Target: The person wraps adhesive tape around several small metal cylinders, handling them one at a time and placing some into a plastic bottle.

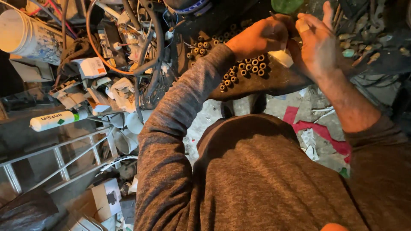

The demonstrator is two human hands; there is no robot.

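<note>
left hand (pixel 259 36): fingers curled shut around the upper part of a small white object (pixel 282 57), which sticks out below the palm. its kind cannot be told. right hand (pixel 317 42): fingers loosely bent, one fingertip raised, a pale wrap on one finger; the fingers meet the left hand just above the white object. whether the right hand grips it cannot be told.

the white object is held above a dark work surface (pixel 278 81), at the top centre of the view. its long axis runs from upper left to lower right, free end toward lower right.

rows of short brown tubes (pixel 250 66) stand upright on the dark surface, directly under the left hand, open ends up.

far left: a white bucket (pixel 25 36) lying on its side, contents not visible. below it, a white cartridge tube (pixel 55 120) lying nearly horizontal. tangled cables (pixel 141 42) fill the upper left.
</note>
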